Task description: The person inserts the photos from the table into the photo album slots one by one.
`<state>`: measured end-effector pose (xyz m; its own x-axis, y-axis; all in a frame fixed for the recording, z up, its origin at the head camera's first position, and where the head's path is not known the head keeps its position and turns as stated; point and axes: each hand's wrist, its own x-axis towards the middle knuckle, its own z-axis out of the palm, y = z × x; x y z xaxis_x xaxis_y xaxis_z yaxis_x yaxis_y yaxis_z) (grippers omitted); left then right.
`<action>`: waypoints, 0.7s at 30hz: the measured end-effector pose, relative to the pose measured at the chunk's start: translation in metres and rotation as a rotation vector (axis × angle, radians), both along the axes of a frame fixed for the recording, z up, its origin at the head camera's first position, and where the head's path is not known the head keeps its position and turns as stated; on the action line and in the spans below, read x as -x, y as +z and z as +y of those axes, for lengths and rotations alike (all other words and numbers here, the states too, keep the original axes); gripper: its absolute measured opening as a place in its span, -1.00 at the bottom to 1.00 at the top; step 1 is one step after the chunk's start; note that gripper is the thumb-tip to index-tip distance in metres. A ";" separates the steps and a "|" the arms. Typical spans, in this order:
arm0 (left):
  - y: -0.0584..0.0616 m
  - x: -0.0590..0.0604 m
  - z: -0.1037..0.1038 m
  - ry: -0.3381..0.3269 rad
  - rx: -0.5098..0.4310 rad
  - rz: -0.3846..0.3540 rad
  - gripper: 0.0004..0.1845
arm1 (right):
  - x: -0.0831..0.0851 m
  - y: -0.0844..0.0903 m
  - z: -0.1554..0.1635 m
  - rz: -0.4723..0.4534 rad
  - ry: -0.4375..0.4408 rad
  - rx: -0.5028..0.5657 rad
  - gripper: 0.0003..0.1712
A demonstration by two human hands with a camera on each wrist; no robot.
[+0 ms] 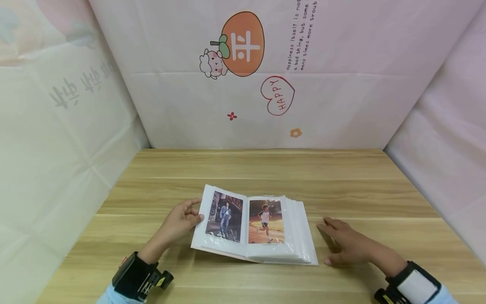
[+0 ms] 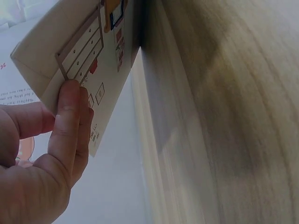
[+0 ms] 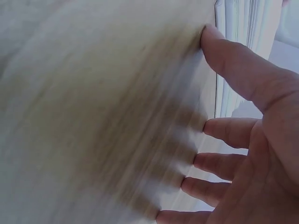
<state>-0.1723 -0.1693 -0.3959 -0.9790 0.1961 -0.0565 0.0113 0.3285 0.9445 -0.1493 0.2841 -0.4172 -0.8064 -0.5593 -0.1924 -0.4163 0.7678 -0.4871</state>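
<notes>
A small photo album (image 1: 265,252) lies spread on the table, its left side tilted up off the wood. On the left page is a photo of a person in denim (image 1: 225,216); the right page shows a runner (image 1: 266,221). My left hand (image 1: 181,219) pinches the left cover at its outer edge, thumb on the page side and fingers behind. In the left wrist view the cover's printed outside (image 2: 88,56) faces the camera. To the right of the album, my right hand (image 1: 347,242) rests its spread fingertips on the table, holding nothing.
The wood-grain table (image 1: 262,169) runs back to a white printed cloth (image 1: 171,105). More cloth hangs along the left (image 1: 68,139) and right sides. Several loose plastic sleeves (image 1: 298,230) fan out at the album's right edge.
</notes>
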 end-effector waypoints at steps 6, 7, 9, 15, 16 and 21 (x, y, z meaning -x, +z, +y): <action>0.001 -0.001 0.004 0.025 0.032 0.021 -0.46 | -0.001 0.000 0.000 0.000 -0.008 0.002 0.04; 0.001 -0.002 0.004 0.031 0.030 0.025 -0.46 | -0.001 0.000 0.000 -0.001 -0.009 0.003 0.04; 0.002 -0.006 0.007 0.048 0.010 0.033 -0.46 | -0.001 -0.001 0.000 0.000 -0.009 0.006 0.04; 0.011 -0.027 0.009 -0.117 -0.192 0.035 -0.09 | -0.001 -0.002 -0.001 0.003 -0.006 0.014 0.04; 0.012 -0.030 0.009 -0.175 -0.204 0.047 0.01 | -0.001 -0.002 -0.001 0.006 -0.004 0.015 0.04; 0.011 -0.036 0.009 -0.316 -0.145 0.133 0.20 | -0.001 -0.003 0.000 0.022 0.007 0.015 0.02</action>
